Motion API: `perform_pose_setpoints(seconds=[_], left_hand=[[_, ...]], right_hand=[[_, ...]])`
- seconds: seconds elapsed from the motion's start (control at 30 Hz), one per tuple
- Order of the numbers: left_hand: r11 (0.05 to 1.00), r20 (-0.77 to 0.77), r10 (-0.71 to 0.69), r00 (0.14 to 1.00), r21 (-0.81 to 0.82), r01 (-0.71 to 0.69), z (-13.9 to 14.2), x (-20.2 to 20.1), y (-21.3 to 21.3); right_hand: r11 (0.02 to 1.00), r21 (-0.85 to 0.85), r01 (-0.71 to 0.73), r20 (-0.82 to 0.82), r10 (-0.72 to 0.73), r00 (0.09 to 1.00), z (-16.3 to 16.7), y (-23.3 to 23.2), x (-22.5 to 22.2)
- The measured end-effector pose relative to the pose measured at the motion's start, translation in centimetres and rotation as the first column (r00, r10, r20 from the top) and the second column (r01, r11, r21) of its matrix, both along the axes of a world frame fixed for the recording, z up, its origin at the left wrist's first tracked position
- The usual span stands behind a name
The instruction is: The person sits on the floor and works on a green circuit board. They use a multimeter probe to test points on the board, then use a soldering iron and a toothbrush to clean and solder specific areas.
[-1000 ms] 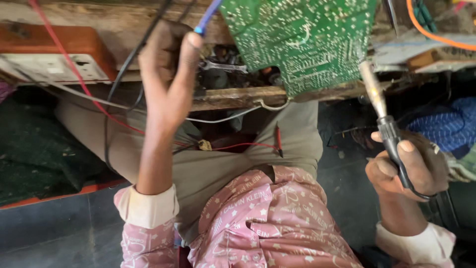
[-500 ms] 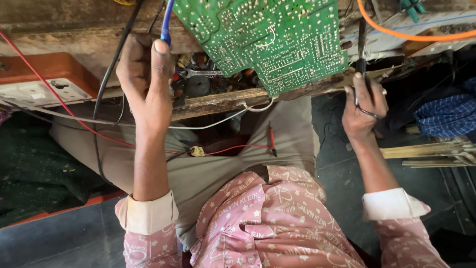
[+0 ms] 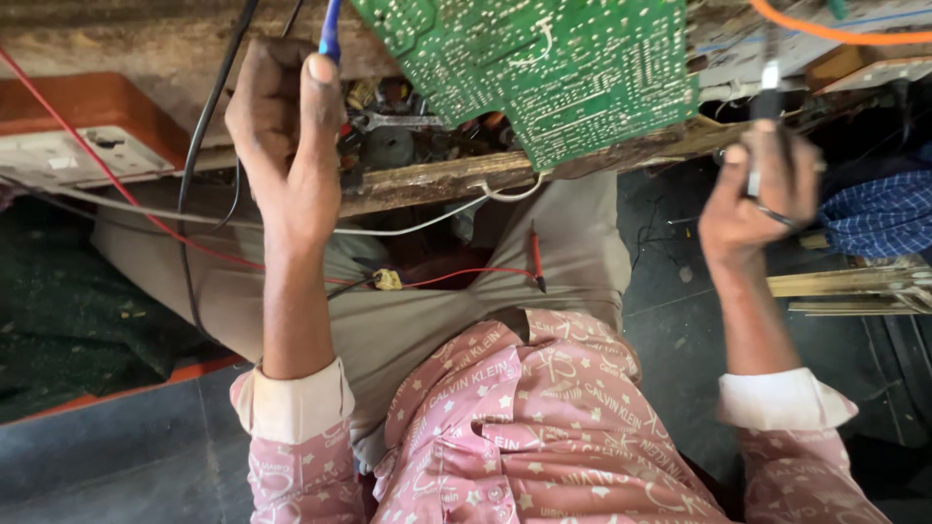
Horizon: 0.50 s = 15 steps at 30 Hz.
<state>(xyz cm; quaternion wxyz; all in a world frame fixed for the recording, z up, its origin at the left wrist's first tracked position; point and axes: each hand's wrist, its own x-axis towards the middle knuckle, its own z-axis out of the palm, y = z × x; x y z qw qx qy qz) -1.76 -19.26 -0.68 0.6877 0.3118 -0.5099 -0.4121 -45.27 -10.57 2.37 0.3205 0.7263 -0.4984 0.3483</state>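
Note:
My left hand (image 3: 286,146) is raised at the bench edge, its fingers closed around a thin blue-handled tool (image 3: 331,29) that points up out of view. A green circuit board (image 3: 544,73) lies solder side up on the wooden bench, just right of that hand. My right hand (image 3: 762,189) is lifted at the board's right edge, gripping a dark slim tool with a metal tip (image 3: 767,107). The tip is blurred and sits close to the bench edge. A red test probe (image 3: 535,257) with its red lead lies on my lap.
An orange and white box (image 3: 87,136) stands at the left on the worn wooden bench (image 3: 456,180). Black, red and white wires hang over the bench edge. An orange cable (image 3: 825,34) crosses the top right. Blue checked cloth (image 3: 879,218) and wooden strips (image 3: 854,286) lie at the right.
My right hand has risen from low beside my knee to the board's right edge with its tool. My left hand stays up on the blue tool. The view has shifted slightly.

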Motion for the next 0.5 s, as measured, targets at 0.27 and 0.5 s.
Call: perform_pose_setpoints(seconds=[0.27, 0.5], left_hand=[[0.993, -0.104, -0.067, 0.992, -0.102, 0.057, 0.8, 0.3, -0.1], [0.981, 0.096, 0.053, 0.994, -0.192, -0.034, 1.4, 1.0, -0.3]], right_hand=[[0.990, -0.129, -0.062, -0.338, 0.015, 0.941, 5.1, 7.0, 5.4], [0.922, 0.169, -0.348, -0.208, 0.378, 0.902, 1.8, 6.2, 14.9]])
